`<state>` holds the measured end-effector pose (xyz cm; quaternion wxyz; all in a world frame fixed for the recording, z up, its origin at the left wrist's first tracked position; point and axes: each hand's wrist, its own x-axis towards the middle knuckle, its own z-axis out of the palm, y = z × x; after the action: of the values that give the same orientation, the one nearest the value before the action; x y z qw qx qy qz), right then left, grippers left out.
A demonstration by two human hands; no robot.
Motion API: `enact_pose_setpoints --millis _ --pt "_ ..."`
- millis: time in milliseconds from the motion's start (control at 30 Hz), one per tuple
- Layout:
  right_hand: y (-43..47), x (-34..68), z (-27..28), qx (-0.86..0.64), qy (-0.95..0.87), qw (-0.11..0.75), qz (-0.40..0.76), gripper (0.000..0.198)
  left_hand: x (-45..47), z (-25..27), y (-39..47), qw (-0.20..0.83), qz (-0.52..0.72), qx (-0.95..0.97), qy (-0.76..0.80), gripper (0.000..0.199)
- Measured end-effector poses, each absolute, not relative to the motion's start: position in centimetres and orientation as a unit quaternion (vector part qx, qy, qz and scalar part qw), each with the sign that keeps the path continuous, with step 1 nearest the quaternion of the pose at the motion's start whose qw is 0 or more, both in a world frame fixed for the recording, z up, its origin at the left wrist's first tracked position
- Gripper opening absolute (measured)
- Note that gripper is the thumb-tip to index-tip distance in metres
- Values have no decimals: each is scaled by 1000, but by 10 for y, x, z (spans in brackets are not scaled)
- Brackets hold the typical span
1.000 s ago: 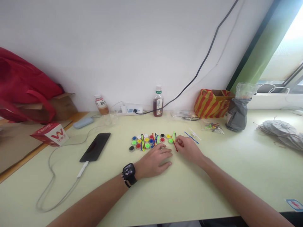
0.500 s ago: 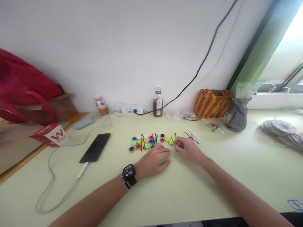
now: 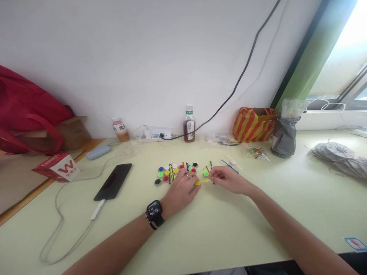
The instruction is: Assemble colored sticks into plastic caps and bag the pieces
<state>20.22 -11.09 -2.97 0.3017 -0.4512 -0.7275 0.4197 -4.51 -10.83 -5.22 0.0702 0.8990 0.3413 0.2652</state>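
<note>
On the pale green table, my left hand [image 3: 182, 188] has its fingertips and thumb on a small yellow round disc [image 3: 197, 183]. A thin yellow plastic stick [image 3: 205, 180] runs from beside that disc to the fingertips of my right hand [image 3: 226, 179], which are pinched at its end. A green disc [image 3: 206, 174] sits just behind the stick. Left of my left hand lie several small coloured discs in clear rims, among them a black disc [image 3: 158, 182], with a bunch of coloured sticks [image 3: 171, 174]. My left hand hides part of this group. A long blue stick [image 3: 229, 166] lies behind my right hand.
A black phone [image 3: 112, 182] on a white cable lies left, near a red and white box [image 3: 56, 167]. Along the wall stand a dark drink bottle [image 3: 189, 124], a power strip [image 3: 156, 135], a striped bag [image 3: 254, 125] and a grey bag [image 3: 284, 137].
My left hand has shifted slightly left and now touches the yellow disc. A yellow stick now shows between the hands, at my right fingertips. The camera view has moved a little.
</note>
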Motion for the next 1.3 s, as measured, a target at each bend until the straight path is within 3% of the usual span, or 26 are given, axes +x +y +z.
enact_pose_setpoints --millis 200,367,600,1300 --pt "-111 204 -27 -394 -686 354 498 24 -46 -53 -107 144 295 855 402 17" --pt "-117 193 -32 -376 -695 363 494 26 -45 -59 -106 241 329 831 379 17" --pt "-121 184 -34 -403 -740 357 403 16 -44 -62 -104 201 363 846 334 19" --pt "-120 184 -36 -409 -749 361 375 21 -42 -57 -107 182 409 836 316 20"
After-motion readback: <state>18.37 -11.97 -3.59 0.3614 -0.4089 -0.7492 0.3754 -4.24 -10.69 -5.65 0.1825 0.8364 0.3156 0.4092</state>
